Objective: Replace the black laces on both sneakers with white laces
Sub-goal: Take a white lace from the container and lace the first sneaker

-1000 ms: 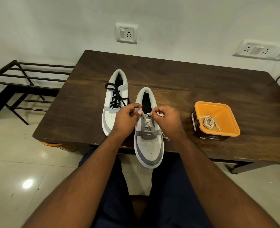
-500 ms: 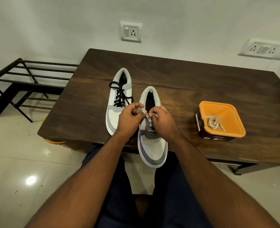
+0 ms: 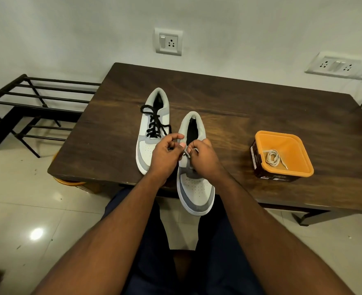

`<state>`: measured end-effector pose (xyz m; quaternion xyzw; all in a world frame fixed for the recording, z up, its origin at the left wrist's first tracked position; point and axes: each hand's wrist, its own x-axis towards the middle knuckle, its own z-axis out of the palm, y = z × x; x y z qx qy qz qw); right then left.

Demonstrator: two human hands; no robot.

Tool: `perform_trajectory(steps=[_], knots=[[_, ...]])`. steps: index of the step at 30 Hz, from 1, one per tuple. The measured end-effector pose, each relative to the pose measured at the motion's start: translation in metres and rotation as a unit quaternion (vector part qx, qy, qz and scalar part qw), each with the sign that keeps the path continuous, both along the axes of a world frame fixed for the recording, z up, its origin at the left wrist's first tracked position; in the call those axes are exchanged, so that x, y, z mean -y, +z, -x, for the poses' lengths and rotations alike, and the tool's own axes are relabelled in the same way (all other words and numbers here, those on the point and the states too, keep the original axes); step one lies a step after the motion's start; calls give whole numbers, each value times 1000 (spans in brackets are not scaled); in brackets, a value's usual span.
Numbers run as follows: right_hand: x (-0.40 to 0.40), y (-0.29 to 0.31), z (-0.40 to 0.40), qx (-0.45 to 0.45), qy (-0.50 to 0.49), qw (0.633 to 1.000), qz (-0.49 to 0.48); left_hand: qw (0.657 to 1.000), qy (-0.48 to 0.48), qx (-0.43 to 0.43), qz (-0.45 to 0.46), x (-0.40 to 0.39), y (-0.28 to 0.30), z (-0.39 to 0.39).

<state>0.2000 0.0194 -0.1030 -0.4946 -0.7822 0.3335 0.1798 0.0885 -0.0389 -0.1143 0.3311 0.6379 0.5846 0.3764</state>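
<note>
Head view, looking down on a dark wooden table (image 3: 261, 107). Near sneaker (image 3: 195, 188), white and grey, toe hanging over the table's front edge, heel pointing away. White lace (image 3: 187, 155) threaded at its upper eyelets, mostly hidden behind the fingers. Left hand (image 3: 165, 154) over the tongue area, fingers curled, thumb and forefinger pinching together at the lace end, though the strand itself hardly visible inside that pinch. Right hand (image 3: 201, 156) just beside it, almost touching, fingers curled round a short stretch of the white lace. Second sneaker (image 3: 152, 128) just to the left and slightly farther back, flat on the table, black lace (image 3: 154, 122) threaded through it, ends loose and spilling over its sides. Orange tub (image 3: 282, 155) well to the right on the table, dark label on its side, a coiled spare lace (image 3: 272, 158) lying on its bottom. Black metal rack (image 3: 33, 103) on the tiled floor to the left of the table. Switch socket (image 3: 168, 41) on the wall behind, a wider socket plate (image 3: 335, 64) farther right with a dark cable beside it.
</note>
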Motion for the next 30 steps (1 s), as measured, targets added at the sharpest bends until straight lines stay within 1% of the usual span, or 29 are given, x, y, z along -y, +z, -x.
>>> perform_trajectory(steps=[4, 7, 9, 12, 13, 14, 15, 16, 17, 18, 19, 20, 21, 22, 23, 24, 25, 26, 27, 28, 29, 30], knots=[[2, 4, -8, -125, -41, 989, 73, 1000, 19, -2, -2, 8, -11, -5], [5, 5, -16, -185, -25, 975, 120, 998, 20, -58, -20, 13, -22, -12], [5, 8, -19, -178, -13, 978, 110, 996, 27, -78, -26, 11, -24, -13], [5, 14, -23, -141, 22, 988, 58, 992, 32, -118, -16, 7, -23, -11], [3, 14, -26, -122, 29, 991, 45, 993, 38, -115, -14, 7, -20, -12], [0, 12, -29, -95, 34, 995, 24, 995, 58, -85, -19, 8, -15, -13], [-4, 10, -33, -62, 42, 997, -1, 994, 101, -25, -29, 9, -9, -12], [-7, 7, -37, -33, 54, 998, -19, 984, 164, 47, -40, 10, -3, -10], [-9, 6, -41, -14, 66, 997, -31, 962, 240, 117, -48, 10, 1, -6], [-11, 5, -45, -2, 78, 996, -40, 932, 320, 161, -53, 10, 4, 1], [-13, 5, -48, 6, 85, 995, -50, 902, 387, 183, -51, 10, 6, 9], [-14, 5, -50, 13, 88, 994, -62, 881, 436, 179, -48, 11, 7, 16], [-16, 5, -52, 20, 90, 993, -75, 869, 469, 147, -59, 12, 7, 21], [-16, 6, -53, 28, 97, 991, -90, 866, 487, 75, -79, 15, 6, 22], [-18, 6, -53, 37, 108, 988, -100, 869, 481, -37, -107, 18, 7, 19], [-19, 7, -53, 44, 120, 986, -106, 875, 436, -167, -132, 20, 5, 13], [-20, 8, -51, 46, 128, 985, -109, 881, 358, -274, -143, 21, 2, 5], [-21, 10, -50, 49, 135, 983, -110, 901, 260, -322, -128, 20, 3, -3], [-22, 12, -49, 53, 141, 983, -109, 932, 164, -313, -84, 18, 4, -11], [-22, 15, -48, 60, 145, 982, -104, 957, 87, -275, -29, 16, 5, -17], [-22, 17, -47, 68, 149, 981, -100, 971, 44, -234, 18, 13, 2, -20], [-23, 18, -46, 75, 154, 980, -98, 976, 35, -210, 40, 10, -1, -23]])
